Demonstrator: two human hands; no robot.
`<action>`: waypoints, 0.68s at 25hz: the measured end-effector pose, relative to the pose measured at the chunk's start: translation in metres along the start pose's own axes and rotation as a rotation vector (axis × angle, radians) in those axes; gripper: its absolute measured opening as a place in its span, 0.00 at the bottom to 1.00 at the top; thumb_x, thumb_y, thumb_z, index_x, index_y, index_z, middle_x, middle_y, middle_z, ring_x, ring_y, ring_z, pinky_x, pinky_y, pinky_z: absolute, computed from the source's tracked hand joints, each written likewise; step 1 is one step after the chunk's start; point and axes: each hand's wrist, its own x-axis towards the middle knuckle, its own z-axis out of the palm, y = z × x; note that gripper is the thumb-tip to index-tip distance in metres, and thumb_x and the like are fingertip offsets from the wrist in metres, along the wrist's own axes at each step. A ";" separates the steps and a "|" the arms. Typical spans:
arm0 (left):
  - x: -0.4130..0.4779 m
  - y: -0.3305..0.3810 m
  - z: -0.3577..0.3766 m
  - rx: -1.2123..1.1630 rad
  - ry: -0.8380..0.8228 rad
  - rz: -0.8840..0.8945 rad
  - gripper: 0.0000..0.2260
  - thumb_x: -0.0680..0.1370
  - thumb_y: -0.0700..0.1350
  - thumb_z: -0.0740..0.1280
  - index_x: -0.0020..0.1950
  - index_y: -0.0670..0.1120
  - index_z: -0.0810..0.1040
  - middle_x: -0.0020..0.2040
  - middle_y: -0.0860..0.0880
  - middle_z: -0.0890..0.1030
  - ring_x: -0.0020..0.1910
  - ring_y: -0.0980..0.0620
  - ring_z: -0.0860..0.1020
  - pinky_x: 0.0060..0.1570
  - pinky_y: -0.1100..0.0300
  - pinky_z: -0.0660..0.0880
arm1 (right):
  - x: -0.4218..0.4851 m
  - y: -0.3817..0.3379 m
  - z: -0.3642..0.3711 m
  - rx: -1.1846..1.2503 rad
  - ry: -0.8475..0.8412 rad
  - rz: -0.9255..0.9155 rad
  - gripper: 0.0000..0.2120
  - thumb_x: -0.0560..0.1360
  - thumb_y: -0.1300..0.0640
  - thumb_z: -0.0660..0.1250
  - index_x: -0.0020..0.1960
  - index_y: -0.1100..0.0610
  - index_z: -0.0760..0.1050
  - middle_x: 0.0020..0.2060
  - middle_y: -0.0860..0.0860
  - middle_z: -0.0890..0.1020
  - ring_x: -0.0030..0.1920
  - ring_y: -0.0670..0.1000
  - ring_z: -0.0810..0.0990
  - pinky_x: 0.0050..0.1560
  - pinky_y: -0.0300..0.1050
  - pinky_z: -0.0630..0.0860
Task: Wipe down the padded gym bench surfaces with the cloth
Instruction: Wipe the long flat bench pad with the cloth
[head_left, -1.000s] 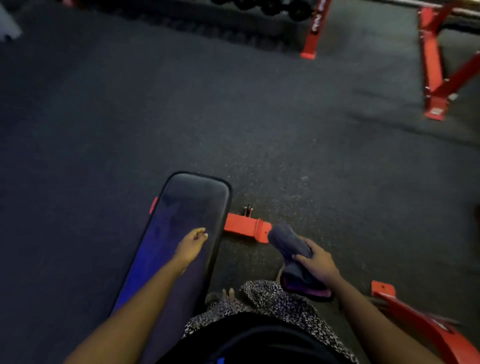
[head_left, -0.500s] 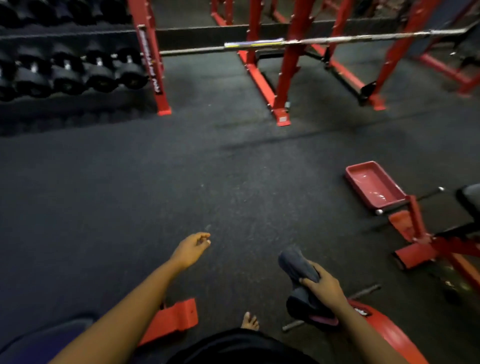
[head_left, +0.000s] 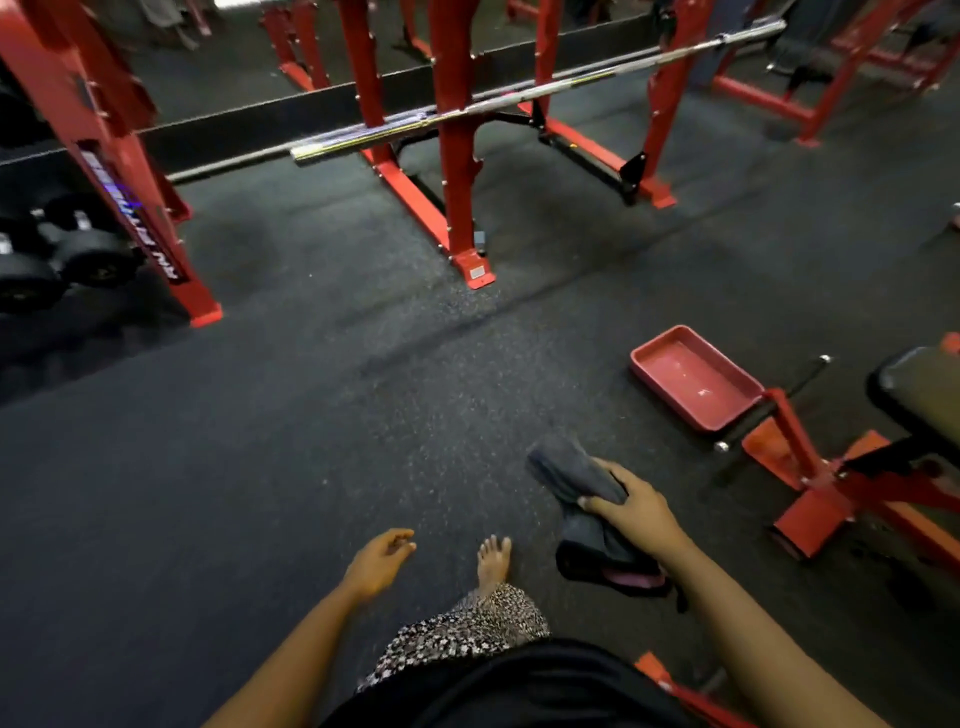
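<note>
Far left: round black dumbbells (head_left: 78, 254) on a red steel rack, no part of this job.
Lower centre: my left hand (head_left: 376, 564), fingers loosely curled, holding nothing, above the dark speckled rubber floor (head_left: 260, 441).
Just right of it: my bare foot (head_left: 493, 558), flat on that floor.
Centre right: the folded grey cloth (head_left: 571, 475), in the air, touching no pad.
On it: my right hand (head_left: 636, 512), thumb and fingers curled round the cloth's middle, 1 end sticking out free.
Right: shallow red plastic tray (head_left: 696, 376) on the floor.
Right edge: the black padded gym bench pad (head_left: 924, 395) on its red steel frame (head_left: 810, 509), well apart from the cloth.
Risk 1: a slack grip could drop the cloth onto the gritty floor, and I would smear dirt on the pad.
Risk 2: stepping right barefoot, I could stub my toes on the frame's feet.
</note>
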 end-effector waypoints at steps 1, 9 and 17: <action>0.025 0.019 -0.011 0.018 -0.010 0.007 0.15 0.80 0.46 0.59 0.66 0.45 0.71 0.66 0.46 0.74 0.64 0.48 0.72 0.54 0.60 0.69 | 0.024 -0.009 -0.009 0.034 0.011 0.017 0.25 0.70 0.55 0.73 0.66 0.47 0.71 0.56 0.43 0.76 0.57 0.45 0.73 0.55 0.38 0.66; 0.207 0.221 -0.057 0.182 -0.073 0.165 0.15 0.80 0.46 0.59 0.66 0.44 0.71 0.66 0.45 0.74 0.64 0.45 0.73 0.60 0.56 0.68 | 0.145 0.010 -0.098 0.094 0.208 0.372 0.27 0.69 0.55 0.73 0.67 0.50 0.71 0.60 0.50 0.78 0.61 0.52 0.75 0.57 0.41 0.69; 0.345 0.436 -0.009 0.264 -0.213 0.319 0.16 0.80 0.46 0.59 0.67 0.45 0.70 0.66 0.44 0.74 0.63 0.46 0.73 0.58 0.57 0.69 | 0.285 0.084 -0.229 0.114 0.323 0.551 0.26 0.69 0.55 0.72 0.67 0.50 0.71 0.61 0.53 0.78 0.62 0.55 0.75 0.60 0.45 0.69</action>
